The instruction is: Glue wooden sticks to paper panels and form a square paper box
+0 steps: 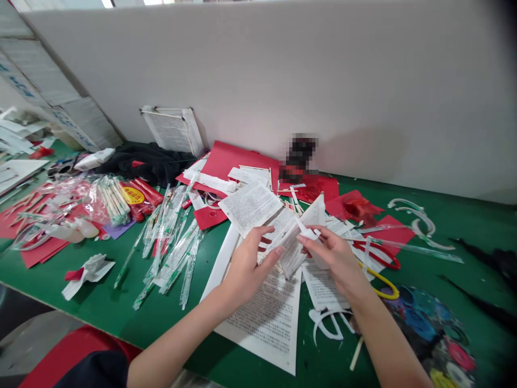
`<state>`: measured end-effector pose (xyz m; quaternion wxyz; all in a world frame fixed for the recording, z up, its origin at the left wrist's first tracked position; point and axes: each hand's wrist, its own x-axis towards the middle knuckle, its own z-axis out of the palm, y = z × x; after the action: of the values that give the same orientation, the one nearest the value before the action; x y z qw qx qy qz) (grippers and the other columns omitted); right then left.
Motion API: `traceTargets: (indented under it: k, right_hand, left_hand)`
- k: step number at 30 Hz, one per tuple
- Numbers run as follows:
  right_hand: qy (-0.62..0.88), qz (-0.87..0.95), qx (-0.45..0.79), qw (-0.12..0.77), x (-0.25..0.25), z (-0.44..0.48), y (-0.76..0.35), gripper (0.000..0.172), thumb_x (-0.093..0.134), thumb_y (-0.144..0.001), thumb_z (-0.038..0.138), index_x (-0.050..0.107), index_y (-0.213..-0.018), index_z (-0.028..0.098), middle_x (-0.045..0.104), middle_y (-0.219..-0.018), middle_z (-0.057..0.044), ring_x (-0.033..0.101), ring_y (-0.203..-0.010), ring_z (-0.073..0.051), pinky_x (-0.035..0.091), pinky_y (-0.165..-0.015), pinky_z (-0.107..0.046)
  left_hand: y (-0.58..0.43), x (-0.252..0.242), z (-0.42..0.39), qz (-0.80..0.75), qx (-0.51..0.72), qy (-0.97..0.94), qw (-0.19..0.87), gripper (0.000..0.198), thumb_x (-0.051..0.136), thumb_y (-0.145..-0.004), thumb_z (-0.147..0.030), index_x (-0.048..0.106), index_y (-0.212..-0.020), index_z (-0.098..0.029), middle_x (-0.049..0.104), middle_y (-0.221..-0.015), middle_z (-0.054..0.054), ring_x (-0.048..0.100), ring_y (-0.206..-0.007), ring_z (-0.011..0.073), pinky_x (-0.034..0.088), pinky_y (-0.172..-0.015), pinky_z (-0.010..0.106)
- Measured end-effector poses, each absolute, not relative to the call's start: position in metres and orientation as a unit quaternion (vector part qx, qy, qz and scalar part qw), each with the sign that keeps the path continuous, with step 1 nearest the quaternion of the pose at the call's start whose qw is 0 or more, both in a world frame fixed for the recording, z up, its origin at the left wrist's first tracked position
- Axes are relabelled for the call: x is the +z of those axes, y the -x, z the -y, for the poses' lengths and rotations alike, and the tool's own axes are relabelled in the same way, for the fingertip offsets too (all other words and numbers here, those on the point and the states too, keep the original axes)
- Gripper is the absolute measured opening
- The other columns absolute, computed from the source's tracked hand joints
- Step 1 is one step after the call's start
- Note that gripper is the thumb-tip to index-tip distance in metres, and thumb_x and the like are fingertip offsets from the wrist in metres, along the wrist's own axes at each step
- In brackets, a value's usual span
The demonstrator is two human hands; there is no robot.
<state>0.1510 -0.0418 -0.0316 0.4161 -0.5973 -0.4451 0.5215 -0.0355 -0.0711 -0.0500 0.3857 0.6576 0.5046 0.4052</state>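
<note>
At 12 o'clock, white printed-paper panels (291, 249) seemed only part-joined; the right hand (334, 257) gripped a white nozzled bottle (310, 234), the left hand (247, 263) gaped.

Close to the surface's (117, 312) near edge lies a printed page (269, 328), folded paper (297, 234) above it between left hand (246, 264) and right hand (333, 256); plastic sleeves (161, 248) lie left of the page, hoops (397, 292) right, bagged sticks (112, 200) further left; over by the back edge, cloth (159, 166) sits before a frame (173, 129) leaning on the partition (258, 81)

The printed paper (294, 253) looks matt, plastic sleeves (188, 272) glossy, cloth (157, 163) matt, tabletop (117, 315) smooth.
</note>
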Motion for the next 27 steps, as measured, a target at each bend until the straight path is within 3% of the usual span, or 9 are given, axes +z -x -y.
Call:
traceTargets:
  k: [7,10,15,20,27]
  right_hand:
    - [0.605,0.502,0.473,0.398,-0.027,0.055,-0.142,0.031,0.073,-0.070,0.042,0.061,-0.090,0.022,0.052,-0.055,0.005,0.047,-0.054,-0.013,0.040,-0.056,-0.027]
    - [0.580,0.534,0.465,0.403,-0.027,0.060,-0.132,0.031,0.074,-0.069,0.040,0.062,-0.091,0.022,0.060,-0.068,0.002,0.054,-0.061,-0.015,0.044,-0.060,-0.027]
    - [0.552,0.569,0.464,0.396,-0.032,0.064,-0.117,0.030,0.074,-0.069,0.039,0.063,-0.091,0.022,0.067,-0.083,-0.001,0.060,-0.075,-0.018,0.048,-0.067,-0.029]
    - [0.543,0.603,0.413,0.414,-0.037,0.063,-0.111,0.029,0.076,-0.067,0.036,0.066,-0.090,0.022,0.068,-0.084,-0.001,0.062,-0.075,-0.018,0.049,-0.066,-0.029]
    - [0.514,0.645,0.379,0.420,-0.041,0.060,-0.107,0.025,0.075,-0.070,0.033,0.069,-0.092,0.023,0.070,-0.085,-0.002,0.063,-0.076,-0.018,0.050,-0.067,-0.029]
  left_hand:
    - [0.042,-0.038,0.081,-0.505,0.443,-0.670,0.315,0.025,0.045,-0.096,-0.027,0.052,-0.119,-0.022,0.060,-0.117,0.008,0.058,-0.104,0.0186,0.050,-0.089,0.037]
    - [0.041,-0.032,0.081,-0.491,0.459,-0.671,0.313,0.024,0.044,-0.096,-0.027,0.054,-0.118,-0.022,0.061,-0.117,0.008,0.058,-0.107,0.0186,0.049,-0.091,0.036]
    - [0.037,-0.027,0.072,-0.476,0.482,-0.629,0.381,0.023,0.052,-0.092,-0.028,0.059,-0.113,-0.022,0.064,-0.114,0.005,0.061,-0.100,0.0169,0.050,-0.089,0.034]
    - [0.038,-0.026,0.061,-0.453,0.535,-0.535,0.471,0.010,0.062,-0.084,-0.025,0.069,-0.090,-0.020,0.069,-0.095,0.004,0.063,-0.086,0.0152,0.052,-0.076,0.026]
    - [0.039,-0.030,0.061,-0.437,0.529,-0.479,0.547,0.013,0.068,-0.078,-0.025,0.070,-0.089,-0.021,0.069,-0.079,0.001,0.063,-0.070,0.0130,0.051,-0.061,0.022]
